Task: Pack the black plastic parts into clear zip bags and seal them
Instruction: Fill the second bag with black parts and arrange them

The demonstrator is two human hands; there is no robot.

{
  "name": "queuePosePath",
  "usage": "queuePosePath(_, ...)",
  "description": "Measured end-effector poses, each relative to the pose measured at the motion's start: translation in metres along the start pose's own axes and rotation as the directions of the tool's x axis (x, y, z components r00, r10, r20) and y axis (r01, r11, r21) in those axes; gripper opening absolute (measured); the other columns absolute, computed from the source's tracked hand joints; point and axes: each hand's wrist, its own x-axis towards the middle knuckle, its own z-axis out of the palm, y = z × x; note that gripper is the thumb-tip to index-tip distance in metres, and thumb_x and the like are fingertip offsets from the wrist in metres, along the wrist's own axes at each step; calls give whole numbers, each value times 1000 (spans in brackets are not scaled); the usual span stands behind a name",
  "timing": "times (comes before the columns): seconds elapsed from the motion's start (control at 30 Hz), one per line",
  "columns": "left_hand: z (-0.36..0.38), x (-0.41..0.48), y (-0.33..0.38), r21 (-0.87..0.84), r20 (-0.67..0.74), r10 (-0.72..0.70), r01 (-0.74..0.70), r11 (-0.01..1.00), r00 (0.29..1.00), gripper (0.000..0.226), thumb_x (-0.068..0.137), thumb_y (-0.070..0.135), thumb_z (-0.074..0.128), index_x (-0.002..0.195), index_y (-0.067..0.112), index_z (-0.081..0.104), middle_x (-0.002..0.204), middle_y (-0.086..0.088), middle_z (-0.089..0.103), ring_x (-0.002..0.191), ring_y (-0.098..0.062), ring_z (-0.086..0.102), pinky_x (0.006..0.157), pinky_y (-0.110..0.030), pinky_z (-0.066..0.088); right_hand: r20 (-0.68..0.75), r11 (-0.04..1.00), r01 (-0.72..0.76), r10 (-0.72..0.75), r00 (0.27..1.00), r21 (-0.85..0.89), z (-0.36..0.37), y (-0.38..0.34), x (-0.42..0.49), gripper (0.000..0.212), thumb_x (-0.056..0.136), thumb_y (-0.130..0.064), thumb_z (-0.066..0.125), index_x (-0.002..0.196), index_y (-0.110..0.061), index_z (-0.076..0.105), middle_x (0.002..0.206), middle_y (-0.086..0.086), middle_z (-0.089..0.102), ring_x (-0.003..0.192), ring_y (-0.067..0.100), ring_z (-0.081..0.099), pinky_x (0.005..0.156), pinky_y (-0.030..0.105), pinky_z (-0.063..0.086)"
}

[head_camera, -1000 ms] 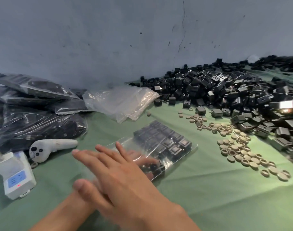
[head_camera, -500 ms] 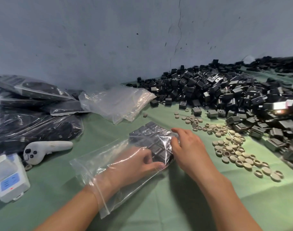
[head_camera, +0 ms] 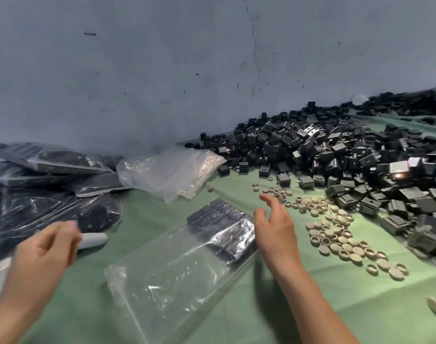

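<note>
Clear and thin, the plastic zip bag (head_camera: 177, 274) lies flat in the middle of the green cloth table (head_camera: 298, 316), between both hands. Small black plastic parts (head_camera: 221, 224) sit in neat rows at its far end. The left hand (head_camera: 44, 247) floats left of the bag, blurry, fingers loosely bent, holding nothing. The right hand (head_camera: 276, 228) is just beside the bag's right edge, fingers spread, holding nothing. A big heap of loose black parts (head_camera: 336, 155) fills the far right. Little round tan caps (head_camera: 336, 234) lie near the right hand. Floppy empty clear bags (head_camera: 169, 170) and dark filled bags (head_camera: 50, 189) sit at the back left.
</note>
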Motion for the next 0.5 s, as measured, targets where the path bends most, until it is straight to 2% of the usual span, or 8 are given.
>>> queuePosePath(0.07,43,11,38,-22,89,145,-144,989,985,25,101,25,54,77,19,62,70,5,67,59,-10,59,55,-28,48,-74,995,-30,37,997,100,0,-5,4,42,100,-19,41,140,-26,49,143,-5,50,128,19,48,110,42,38)
queuePosePath(0.13,98,22,78,-17,289,243,-249,968,926,5,97,32,58,94,32,62,86,11,67,71,-3,63,63,-23,50,-121,979,-73,97,988,193,-2,-7,9,39,100,-19,42,137,-28,52,140,-5,52,122,17,51,106,43,42)
queuePosePath(0.2,158,34,106,14,485,283,-330,944,828,23,93,42,60,115,35,55,109,12,61,86,2,61,71,-13,48,-142,935,-148,203,969,322,-8,-5,16,33,101,-23,43,131,-32,55,133,-6,57,107,14,56,95,41,47)
queuePosePath(0.3,244,45,139,84,624,328,-478,874,709,60,92,50,59,144,30,36,140,3,44,117,-12,53,100,-33,46,-150,828,-273,388,909,489,-22,4,32,24,100,-23,46,115,-34,61,112,-7,65,84,5,57,74,29,43)
queuePosePath(0.33,270,49,146,105,648,329,-508,855,687,68,92,51,59,149,29,30,148,-1,35,125,-17,49,106,-39,43,-141,795,-302,432,891,527,-26,8,38,23,100,-20,46,111,-32,63,108,-5,66,83,8,57,74,29,44)
queuePosePath(0.4,317,58,156,162,681,305,-543,824,665,79,92,51,59,155,28,17,158,-5,18,137,-27,37,111,-46,37,-106,720,-341,497,861,604,-32,17,49,23,99,-15,44,100,-28,64,105,1,66,94,18,59,91,38,50)
queuePosePath(0.43,337,64,158,195,681,291,-549,813,672,84,92,51,60,156,29,11,162,-7,8,142,-31,30,112,-48,35,-81,681,-352,517,852,642,-35,19,53,24,100,-12,44,97,-26,63,102,3,64,98,22,61,100,43,49)
queuePosePath(0.5,368,75,163,254,663,280,-561,788,694,91,91,51,62,157,31,2,164,-10,-7,146,-37,19,113,-51,34,-35,629,-368,533,845,685,-39,23,63,26,101,-8,43,94,-23,63,97,4,62,105,29,65,104,48,46)
